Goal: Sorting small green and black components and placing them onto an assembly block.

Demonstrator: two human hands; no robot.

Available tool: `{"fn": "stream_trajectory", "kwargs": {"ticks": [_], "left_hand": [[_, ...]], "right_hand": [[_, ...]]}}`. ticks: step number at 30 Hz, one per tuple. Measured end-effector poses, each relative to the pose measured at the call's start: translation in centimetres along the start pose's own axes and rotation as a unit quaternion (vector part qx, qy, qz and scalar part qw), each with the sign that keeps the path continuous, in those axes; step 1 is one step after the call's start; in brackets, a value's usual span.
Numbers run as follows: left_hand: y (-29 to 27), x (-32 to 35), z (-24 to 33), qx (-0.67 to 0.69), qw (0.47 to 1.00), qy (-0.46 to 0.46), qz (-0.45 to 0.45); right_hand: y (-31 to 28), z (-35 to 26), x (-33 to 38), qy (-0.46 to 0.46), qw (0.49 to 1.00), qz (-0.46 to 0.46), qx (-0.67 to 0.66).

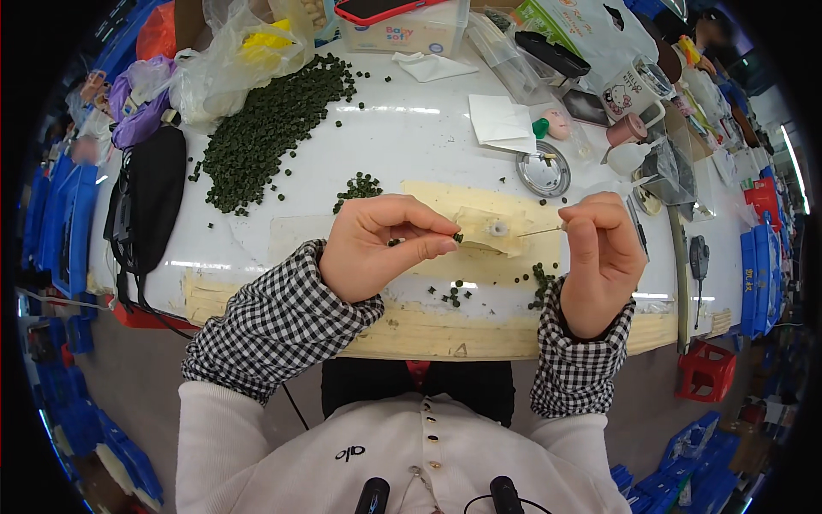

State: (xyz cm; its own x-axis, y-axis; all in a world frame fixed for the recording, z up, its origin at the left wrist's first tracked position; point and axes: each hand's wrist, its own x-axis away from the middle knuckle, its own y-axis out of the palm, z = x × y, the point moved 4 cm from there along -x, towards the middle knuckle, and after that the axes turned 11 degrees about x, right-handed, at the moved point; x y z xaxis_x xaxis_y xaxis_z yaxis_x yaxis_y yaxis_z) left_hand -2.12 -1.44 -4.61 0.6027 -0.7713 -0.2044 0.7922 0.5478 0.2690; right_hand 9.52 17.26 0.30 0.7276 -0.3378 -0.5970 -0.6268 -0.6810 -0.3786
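My left hand (372, 244) pinches a small dark green part (458, 237) between thumb and forefinger. My right hand (602, 261) is closed on a thin needle-like tool (539, 231), whose tip points left toward the middle of the table. Between the hands sits a block wrapped in cream tape (490, 243), with a small white round piece (497, 228) on top. A cream sheet (428, 194) lies under it. Small groups of the same dark parts lie beyond my left hand (360, 187), beside my right wrist (543, 283) and near the front edge (454, 295).
A large heap of dark green parts (265, 137) spreads at the back left, beside plastic bags (248, 64) and a black cloth item (160, 201). At the back right are a round metal lid (543, 170), white tissues (501, 122), a mug (629, 90) and a clear plastic tub (402, 34).
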Motion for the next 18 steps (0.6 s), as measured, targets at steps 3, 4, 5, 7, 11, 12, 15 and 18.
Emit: {"fn": "stream_trajectory", "kwargs": {"ticks": [3, 4, 5, 7, 11, 12, 15, 18], "left_hand": [[0.5, 0.0, -0.2, -0.013, 1.000, -0.016, -0.024], [0.6, 0.1, -0.2, -0.016, 0.999, -0.019, -0.030], [0.7, 0.1, -0.2, -0.021, 0.999, -0.021, -0.036], [0.8, 0.0, -0.2, -0.029, 0.998, -0.025, -0.051], [0.8, 0.1, -0.2, -0.026, 0.998, -0.028, -0.055], [0.9, 0.1, -0.3, -0.022, 0.998, -0.027, -0.055], [0.9, 0.0, -0.3, -0.016, 0.998, -0.027, -0.058], [0.9, 0.0, -0.3, -0.021, 0.998, -0.026, -0.060]], "right_hand": [[1.1, -0.2, 0.3, -0.027, 0.997, -0.065, -0.038], [1.4, -0.2, 0.4, -0.020, 0.996, -0.071, -0.048], [1.9, -0.2, 0.6, -0.014, 0.995, -0.078, -0.058], [2.3, 0.1, 0.8, -0.014, 0.994, -0.089, -0.065], [3.3, 0.0, 1.0, -0.002, 0.985, -0.120, -0.122], [3.5, 0.0, 1.1, 0.004, 0.984, -0.119, -0.134], [3.7, 0.1, 1.3, 0.014, 0.980, -0.124, -0.154], [3.7, 0.3, 1.4, 0.013, 0.979, -0.136, -0.150]]}}
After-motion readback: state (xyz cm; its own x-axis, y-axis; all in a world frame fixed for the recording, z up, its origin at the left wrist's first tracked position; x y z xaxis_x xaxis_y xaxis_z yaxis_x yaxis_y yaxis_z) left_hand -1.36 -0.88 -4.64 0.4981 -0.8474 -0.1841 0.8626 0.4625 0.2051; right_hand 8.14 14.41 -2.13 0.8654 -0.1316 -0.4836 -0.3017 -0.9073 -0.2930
